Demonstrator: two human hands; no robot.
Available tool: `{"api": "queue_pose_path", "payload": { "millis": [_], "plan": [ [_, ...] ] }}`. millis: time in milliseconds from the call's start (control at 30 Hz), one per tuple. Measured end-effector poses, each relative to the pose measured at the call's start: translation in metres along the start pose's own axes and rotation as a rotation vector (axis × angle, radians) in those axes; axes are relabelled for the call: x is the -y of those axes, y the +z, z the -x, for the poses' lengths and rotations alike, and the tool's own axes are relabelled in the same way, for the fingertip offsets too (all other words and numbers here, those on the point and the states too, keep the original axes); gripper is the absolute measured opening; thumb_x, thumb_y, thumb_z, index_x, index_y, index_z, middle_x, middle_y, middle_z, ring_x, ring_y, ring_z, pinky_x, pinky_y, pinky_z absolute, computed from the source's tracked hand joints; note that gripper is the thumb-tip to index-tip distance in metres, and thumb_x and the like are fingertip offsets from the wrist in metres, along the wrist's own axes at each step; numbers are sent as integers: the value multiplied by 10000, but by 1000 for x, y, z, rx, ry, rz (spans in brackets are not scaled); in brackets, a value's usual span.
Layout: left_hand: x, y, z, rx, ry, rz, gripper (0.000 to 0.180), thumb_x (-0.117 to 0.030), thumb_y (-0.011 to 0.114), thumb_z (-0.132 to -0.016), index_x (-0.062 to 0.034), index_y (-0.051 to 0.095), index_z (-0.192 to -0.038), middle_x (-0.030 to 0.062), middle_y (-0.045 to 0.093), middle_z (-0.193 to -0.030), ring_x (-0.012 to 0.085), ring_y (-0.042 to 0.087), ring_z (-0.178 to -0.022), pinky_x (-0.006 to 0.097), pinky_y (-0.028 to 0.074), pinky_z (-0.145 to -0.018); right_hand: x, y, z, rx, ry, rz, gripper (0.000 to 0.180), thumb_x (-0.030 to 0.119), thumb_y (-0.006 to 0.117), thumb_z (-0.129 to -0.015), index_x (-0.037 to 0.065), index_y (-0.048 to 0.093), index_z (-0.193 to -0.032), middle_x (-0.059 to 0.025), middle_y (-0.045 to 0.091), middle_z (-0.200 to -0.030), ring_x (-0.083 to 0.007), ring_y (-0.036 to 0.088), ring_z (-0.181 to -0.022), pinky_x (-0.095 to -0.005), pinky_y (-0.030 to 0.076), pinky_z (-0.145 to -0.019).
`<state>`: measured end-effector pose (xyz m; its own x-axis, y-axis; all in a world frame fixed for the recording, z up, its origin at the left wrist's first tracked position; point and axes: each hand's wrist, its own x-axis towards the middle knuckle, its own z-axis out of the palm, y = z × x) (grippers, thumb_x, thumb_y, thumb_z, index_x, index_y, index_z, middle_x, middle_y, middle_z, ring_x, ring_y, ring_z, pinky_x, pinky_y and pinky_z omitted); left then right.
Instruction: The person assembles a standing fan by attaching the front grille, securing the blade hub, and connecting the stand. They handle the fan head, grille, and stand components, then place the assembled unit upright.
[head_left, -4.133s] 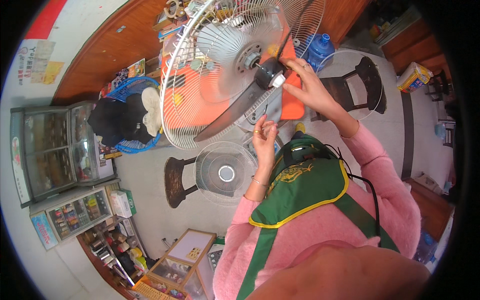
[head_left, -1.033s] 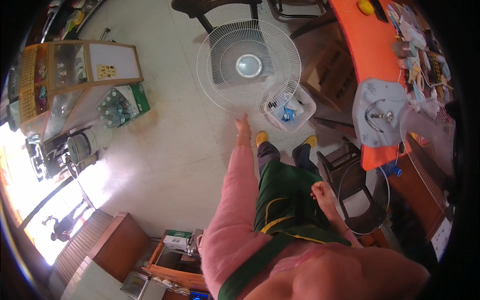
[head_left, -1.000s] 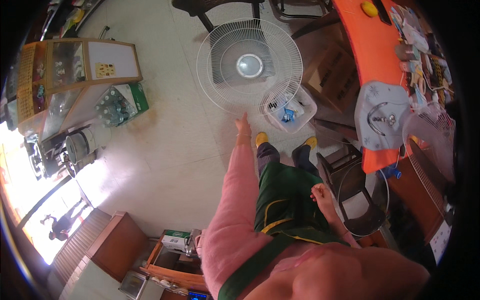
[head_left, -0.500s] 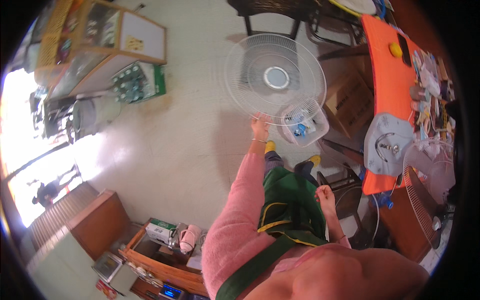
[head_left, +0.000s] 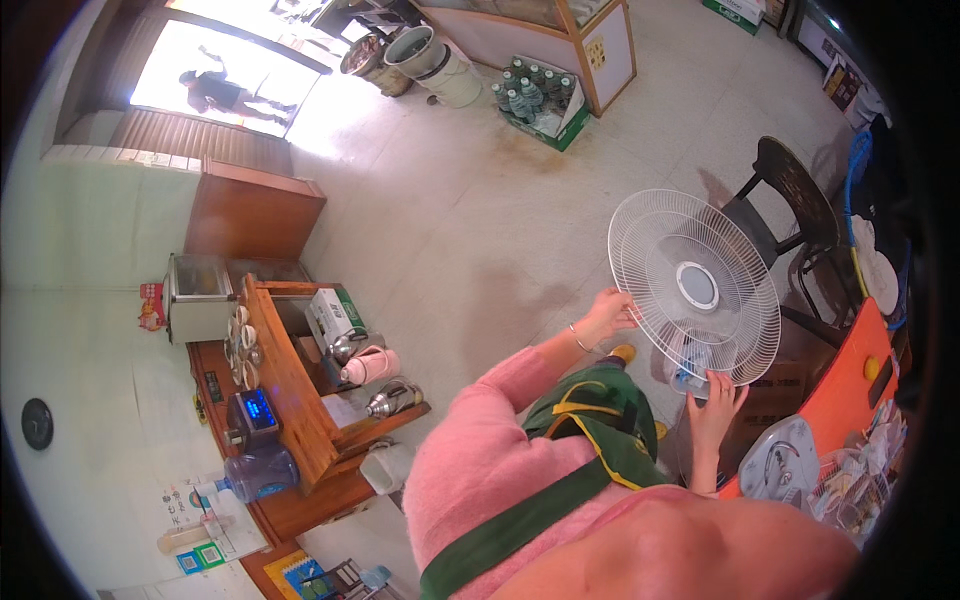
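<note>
A round white wire fan guard [head_left: 698, 286] with a grey centre disc is held up in front of me, tilted. My left hand [head_left: 608, 314] grips its left rim, fingers closed around the wire edge. At the near lower rim, my right hand [head_left: 713, 408] has its fingers bent over the edge. Below the guard, a pale plastic bin [head_left: 682, 375] is partly hidden by it. Right of my right hand lies a grey patterned panel [head_left: 778, 462] with a curved metal part, on the orange tabletop [head_left: 848, 365].
A dark chair [head_left: 795, 195] stands beyond the guard, and a cardboard box [head_left: 770, 400] under the table. Green-capped bottles fill a carton [head_left: 560, 138] on the floor. A wooden cabinet [head_left: 290, 400] with flasks is at left. A person [head_left: 215, 92] is outside the doorway.
My view has swung left. My right hand, earlier low by the apron, has come up to the guard's near rim. My left hand still holds the guard.
</note>
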<state>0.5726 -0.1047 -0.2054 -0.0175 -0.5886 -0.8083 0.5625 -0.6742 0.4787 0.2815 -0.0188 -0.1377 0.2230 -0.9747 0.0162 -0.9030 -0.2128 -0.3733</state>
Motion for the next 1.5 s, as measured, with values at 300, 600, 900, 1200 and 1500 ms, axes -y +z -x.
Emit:
{"api": "queue_pose_path", "payload": {
  "millis": [300,600,900,1200,1500],
  "plan": [
    [-18,-14,37,-53,25,-29,168,-45,554,-765,3,483,-909,110,588,-719,232,632,-590,358,564,-538,37,19,17,-29,80,-132,466,159,748,-710,110,565,-1136,-70,539,-1107,-255,508,-1113,-521,238,-1094],
    [3,-4,43,-20,10,-75,140,-65,612,-709,-3,503,-772,95,564,-652,221,619,-556,365,565,-538,40,4,37,-56,120,-128,439,166,760,-701,110,579,-1097,-72,557,-1083,-255,510,-1112,-516,239,-1097],
    [34,-19,47,0,-27,75,127,-82,607,-756,2,552,-835,113,601,-770,267,642,-703,407,583,-695,30,-8,29,-93,14,-120,390,164,763,-684,107,598,-1033,-80,557,-1016,-260,529,-1042,-512,252,-1092],
    [46,-42,64,-71,19,132,149,-97,638,-737,-7,548,-815,116,602,-765,266,637,-731,398,574,-714,43,2,19,-27,-61,-125,323,179,742,-696,112,621,-987,-74,575,-980,-267,541,-1034,-514,253,-1086],
    [41,-44,77,-61,66,138,144,-88,632,-733,-16,523,-793,107,604,-756,247,635,-718,348,556,-676,80,-4,0,-2,-220,-172,346,168,744,-689,106,607,-1001,-73,577,-991,-276,544,-1025,-508,315,-1026]
  ]
}}
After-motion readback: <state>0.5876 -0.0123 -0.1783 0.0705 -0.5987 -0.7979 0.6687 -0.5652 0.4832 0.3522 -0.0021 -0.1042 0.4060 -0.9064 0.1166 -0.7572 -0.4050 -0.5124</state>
